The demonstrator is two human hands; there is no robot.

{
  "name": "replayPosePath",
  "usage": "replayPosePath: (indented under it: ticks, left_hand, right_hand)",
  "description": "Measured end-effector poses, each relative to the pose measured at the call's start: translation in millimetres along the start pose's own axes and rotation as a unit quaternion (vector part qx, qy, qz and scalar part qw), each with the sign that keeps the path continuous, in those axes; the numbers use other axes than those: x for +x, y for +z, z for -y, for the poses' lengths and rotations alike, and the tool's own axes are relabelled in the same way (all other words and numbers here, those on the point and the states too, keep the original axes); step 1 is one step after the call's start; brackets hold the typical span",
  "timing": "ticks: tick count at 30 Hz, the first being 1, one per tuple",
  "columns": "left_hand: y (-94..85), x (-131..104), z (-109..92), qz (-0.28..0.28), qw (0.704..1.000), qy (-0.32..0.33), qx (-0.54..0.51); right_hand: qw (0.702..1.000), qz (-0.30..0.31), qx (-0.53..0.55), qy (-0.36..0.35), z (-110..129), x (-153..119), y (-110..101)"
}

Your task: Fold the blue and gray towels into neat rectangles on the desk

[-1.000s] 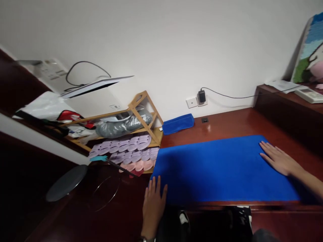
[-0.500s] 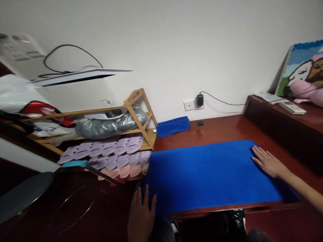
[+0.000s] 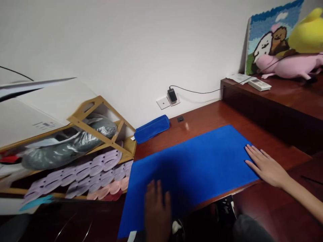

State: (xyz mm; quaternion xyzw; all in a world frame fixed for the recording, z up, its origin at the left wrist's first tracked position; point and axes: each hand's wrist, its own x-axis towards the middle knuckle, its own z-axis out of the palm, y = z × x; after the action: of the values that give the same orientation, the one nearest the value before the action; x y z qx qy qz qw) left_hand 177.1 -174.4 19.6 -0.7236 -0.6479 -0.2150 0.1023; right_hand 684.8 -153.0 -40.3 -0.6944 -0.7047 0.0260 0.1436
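Note:
A blue cloth (image 3: 199, 161) lies spread flat on the reddish-brown wooden desk (image 3: 202, 122), and its left end reaches past the shelf's corner. My right hand (image 3: 267, 166) rests flat at the cloth's right edge, fingers stretched out and palm down. Over the cloth's near left part is my left hand (image 3: 157, 208), dark in shadow and a little blurred, with its fingers extended. Whether it touches the cloth I cannot tell. A white tag (image 3: 132, 236) shows at the cloth's lower left corner. Farther back, a folded blue cloth (image 3: 152, 128) lies against the wall.
At left a wooden shelf (image 3: 101, 136) holds a white box (image 3: 47, 107), a plastic-wrapped bundle (image 3: 68, 151) and lilac slippers (image 3: 85, 169). A black charger (image 3: 172, 95) is plugged into the wall. The raised ledge at right bears a white remote (image 3: 259, 84), a pink plush toy (image 3: 290, 65) and a picture (image 3: 267, 40).
My left hand has moved right, from beside the cloth's left edge to over it. My right hand remains at the right edge, and the cloth's right end looks flatter. The view has tilted and turned right.

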Motion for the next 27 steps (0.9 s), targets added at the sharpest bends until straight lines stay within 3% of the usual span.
replayPosePath:
  ticks: [4, 6, 8, 9, 11, 13, 15, 17, 23, 25, 27]
  left_hand:
    - [30.8, 39, -184, 0.115, 0.969, 0.175, -0.128]
    - [44.4, 49, -254, 0.152, 0.946, 0.227, -0.175]
    - [55.1, 53, -295, 0.180, 0.936, 0.244, -0.179]
    - [59.3, 52, -305, 0.189, 0.934, 0.246, -0.174]
    - [64.4, 48, -306, 0.197, 0.935, 0.245, -0.165]
    - [65.3, 42, -284, 0.188, 0.942, 0.232, -0.156]
    - [62.3, 34, -242, 0.175, 0.956, 0.197, -0.127]
    - [55.5, 24, -179, 0.163, 0.973, 0.144, -0.072]
    - [10.0, -17, 57, 0.140, 0.986, 0.008, 0.087]
    - [-3.7, -31, 108, 0.151, 0.985, -0.003, 0.089]
    - [-9.6, -40, 131, 0.145, 0.986, -0.006, 0.082]
  right_hand:
    - [1.000, -0.010, 0.001, -0.003, 3, 1, -1]
    - [1.000, -0.015, -0.001, -0.016, 1, 1, 1]
    - [0.999, -0.023, 0.001, -0.029, -1, 0, 4]
    - [0.999, -0.027, 0.004, -0.035, -2, 0, 5]
    - [0.999, -0.034, 0.008, -0.038, -2, 1, 6]
    - [0.999, -0.038, 0.012, -0.029, -1, 1, 5]
    - [0.999, -0.036, 0.016, -0.017, 0, 1, 4]
    - [0.999, -0.032, 0.018, -0.012, 1, 0, 4]
    - [0.999, -0.039, 0.019, -0.020, -9, -5, 16]
    - [0.999, -0.042, 0.012, -0.027, -19, -8, 25]
    - [0.997, -0.049, 0.001, -0.057, -31, -10, 32]
